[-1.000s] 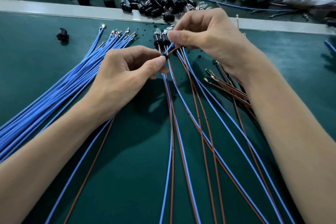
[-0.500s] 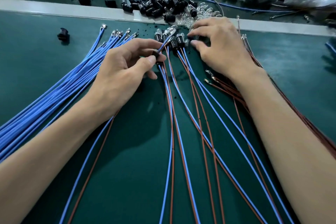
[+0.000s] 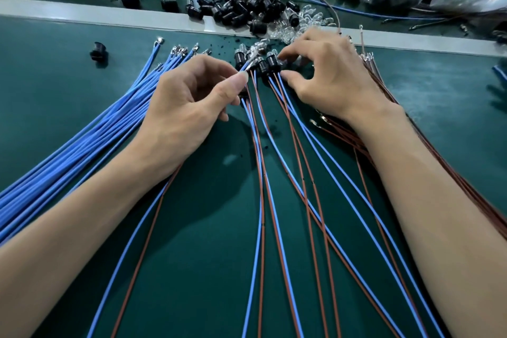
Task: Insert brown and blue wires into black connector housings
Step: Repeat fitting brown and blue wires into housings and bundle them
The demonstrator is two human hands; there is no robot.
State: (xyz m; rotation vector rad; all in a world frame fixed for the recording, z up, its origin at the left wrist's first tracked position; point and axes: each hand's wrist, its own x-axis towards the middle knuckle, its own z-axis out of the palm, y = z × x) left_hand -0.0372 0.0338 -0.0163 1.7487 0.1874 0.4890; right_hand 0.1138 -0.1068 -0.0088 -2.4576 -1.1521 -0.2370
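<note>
L grip [image 3: 186, 101] pinches blue wire [image 3: 245, 66]; R grip [image 3: 326, 74] curled by wired housings [image 3: 264, 67], hold unclear; loose housings [image 3: 241, 5] behind.

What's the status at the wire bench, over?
Left hand pinches blue wire near its tip. Right hand curled at wired black housings, grip unclear. Spare housings piled beyond, out of the way.

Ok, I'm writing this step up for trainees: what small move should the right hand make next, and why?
Probably the right hand should pinch a loose black housing and carry it to the left hand, since that hand pinches a blue wire whose metal terminal looks bare, in no housing yet.
</note>
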